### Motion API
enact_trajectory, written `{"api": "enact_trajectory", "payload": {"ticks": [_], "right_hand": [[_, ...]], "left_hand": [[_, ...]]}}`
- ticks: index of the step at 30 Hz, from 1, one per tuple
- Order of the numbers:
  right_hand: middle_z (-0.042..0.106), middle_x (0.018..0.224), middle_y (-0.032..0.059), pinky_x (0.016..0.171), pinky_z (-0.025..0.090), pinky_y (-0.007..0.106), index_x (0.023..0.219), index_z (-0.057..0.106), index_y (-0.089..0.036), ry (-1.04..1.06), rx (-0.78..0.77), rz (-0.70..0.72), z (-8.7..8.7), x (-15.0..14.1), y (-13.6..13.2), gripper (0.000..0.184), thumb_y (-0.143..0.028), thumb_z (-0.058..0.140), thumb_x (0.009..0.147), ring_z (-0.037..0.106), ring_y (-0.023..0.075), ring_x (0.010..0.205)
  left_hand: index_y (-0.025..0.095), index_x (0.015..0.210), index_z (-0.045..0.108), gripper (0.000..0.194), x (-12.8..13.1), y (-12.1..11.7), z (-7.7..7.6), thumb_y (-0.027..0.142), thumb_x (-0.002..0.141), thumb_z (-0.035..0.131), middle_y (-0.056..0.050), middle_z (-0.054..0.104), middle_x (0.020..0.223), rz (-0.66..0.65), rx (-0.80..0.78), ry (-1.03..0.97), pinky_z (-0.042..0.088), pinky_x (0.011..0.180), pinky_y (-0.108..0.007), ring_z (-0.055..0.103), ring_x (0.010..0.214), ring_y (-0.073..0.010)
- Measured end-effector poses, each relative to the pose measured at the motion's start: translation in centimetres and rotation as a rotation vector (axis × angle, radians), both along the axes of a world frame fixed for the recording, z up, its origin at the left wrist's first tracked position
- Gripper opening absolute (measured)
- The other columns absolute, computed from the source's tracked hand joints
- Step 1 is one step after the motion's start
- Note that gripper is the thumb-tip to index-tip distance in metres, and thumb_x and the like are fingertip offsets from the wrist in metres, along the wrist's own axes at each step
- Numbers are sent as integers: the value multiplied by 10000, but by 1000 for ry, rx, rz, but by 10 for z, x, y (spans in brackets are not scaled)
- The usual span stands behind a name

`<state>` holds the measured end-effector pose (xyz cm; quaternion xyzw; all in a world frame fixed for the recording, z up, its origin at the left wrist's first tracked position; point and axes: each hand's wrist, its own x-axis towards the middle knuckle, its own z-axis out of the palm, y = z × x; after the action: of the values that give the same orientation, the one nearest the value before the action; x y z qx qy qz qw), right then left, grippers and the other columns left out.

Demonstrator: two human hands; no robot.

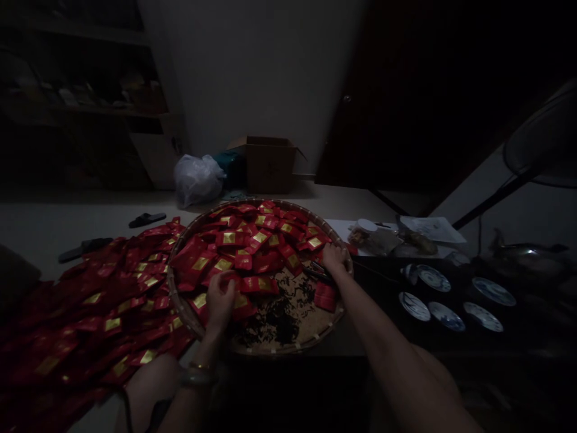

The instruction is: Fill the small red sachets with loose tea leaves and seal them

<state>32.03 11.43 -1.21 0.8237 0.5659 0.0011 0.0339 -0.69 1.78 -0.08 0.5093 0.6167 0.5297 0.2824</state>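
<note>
A round woven bamboo tray [177,299] holds a heap of small red packets [260,238] with gold labels. On its bare near side lie dark loose tea leaves [282,319]. My left hand [220,297] is over the tray's near left part, its thumb and fingers closed on a red packet. At the right rim is my right hand [334,257], fingers curled down; what they hold is hidden. Just beside it lies a dark, thin tool [317,272], its kind unclear in the dim light. Below that sits a small stack of red packets [325,296].
Many more red packets [112,325] cover the floor at left, near dark slippers [147,219]. Behind the tray stand a white plastic bag [198,179] and an open cardboard box [270,165]. Several blue-and-white dishes [433,278] rest on the dark table at right.
</note>
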Motion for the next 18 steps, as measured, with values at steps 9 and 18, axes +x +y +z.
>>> {"api": "enact_trajectory", "payload": {"ticks": [9,18], "right_hand": [[611,1161,142,882,429,318,1341,399,-151,250,335,29,27,16,-15,499,-99,390,845,583,205,1036],[612,1155,74,833,524,340,1420,218,-252,1625,564,394,20,-123,-110,765,-243,594,753,630,182,950]], "left_hand": [[175,1218,552,424,19,-11,-11,257,805,502,-120,635,1194,-749,-97,320,426,953,-373,584,1101,-256],[150,1279,511,584,18,-14,8,450,779,533,-125,618,1231,-637,-188,-76,471,915,-389,585,1108,-274]]}}
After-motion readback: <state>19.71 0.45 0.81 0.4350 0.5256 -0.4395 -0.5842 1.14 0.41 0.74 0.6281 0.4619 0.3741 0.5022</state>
